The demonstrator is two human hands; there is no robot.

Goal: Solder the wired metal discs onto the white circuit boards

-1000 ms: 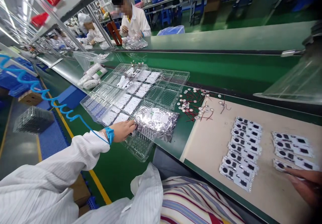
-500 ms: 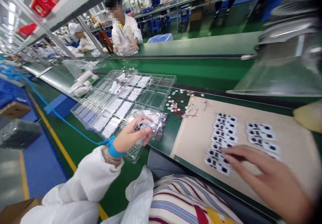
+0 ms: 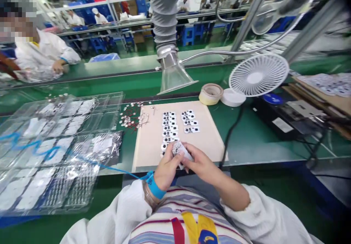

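Close to my body, at the front edge of the beige board (image 3: pixel 208 145), both hands meet around a small stack of white circuit boards (image 3: pixel 179 148). My left hand (image 3: pixel 165 167), with a blue wrist strap (image 3: pixel 155 187), is closed around its left side, thumb on top. My right hand (image 3: pixel 201 161) grips the same stack from the right. Just beyond my fingers, a column of white circuit boards with black parts (image 3: pixel 170 123) lies on the beige board. A shorter group of the same boards (image 3: pixel 191 122) lies to its right.
Small round parts with red wires (image 3: pixel 134 116) are scattered left of the beige board. Clear plastic trays (image 3: pixel 65 125) and a silvery bag (image 3: pixel 109 145) stand further left. An extraction nozzle (image 3: pixel 175 72) hangs ahead. Tape rolls (image 3: pixel 210 94), a fan (image 3: pixel 257 75) and a black device (image 3: pixel 276 117) are right. A co-worker (image 3: pixel 41 50) sits across.
My view has turned right. My left hand has come from over the silvery bag to the front of the beige board, and my right hand has left the board column and joined it on the stack.
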